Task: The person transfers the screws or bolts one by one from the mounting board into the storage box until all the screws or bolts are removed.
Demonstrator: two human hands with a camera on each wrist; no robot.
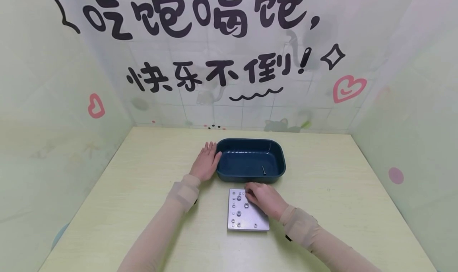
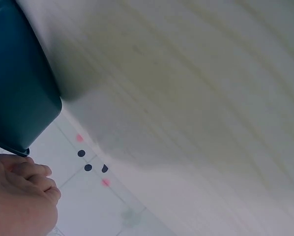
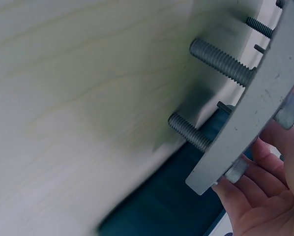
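Observation:
A silver metal plate (image 1: 254, 220) lies near the middle of the table, with several socket-head screws in it. In the right wrist view, threaded shanks (image 3: 223, 63) stick out of one face of the plate, and knurled heads (image 3: 237, 170) sit on the other. My right hand (image 1: 266, 200) is bent over the plate's far edge, its fingertips at a corner among small holes. Whether they pinch a small part is hidden. My left hand (image 1: 205, 162) lies against the left side of a dark blue bin (image 1: 250, 179), fingers extended. One thin screw (image 1: 264, 170) lies in the bin.
The pale wooden table (image 1: 143, 176) spreads out on both sides of the bin and plate. Printed fabric walls (image 1: 229, 117) close it in at the back, left and right. The bin stands just beyond the plate, with a narrow gap between them.

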